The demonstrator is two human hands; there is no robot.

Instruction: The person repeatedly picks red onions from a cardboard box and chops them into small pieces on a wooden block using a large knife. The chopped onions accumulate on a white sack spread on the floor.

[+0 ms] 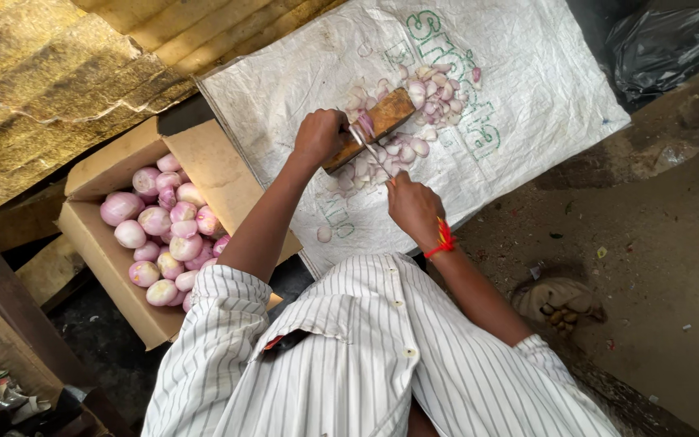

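My left hand (319, 135) presses a peeled pink onion piece (366, 124) against a small wooden block (387, 113) that lies on a white woven sack (527, 89). My right hand (414, 206), with a red thread at the wrist, grips a knife (368, 149). The thin blade reaches up to the onion at the block's edge. Cut onion pieces (434, 97) lie scattered on the sack around and beyond the block.
A cardboard box (107, 259) at the left holds several whole peeled pink onions (163, 235). A rough stone wall (42, 73) rises at the upper left. A black plastic bag (665, 40) sits at the top right and a crumpled cloth (556, 299) lies on the dirt ground at the right.
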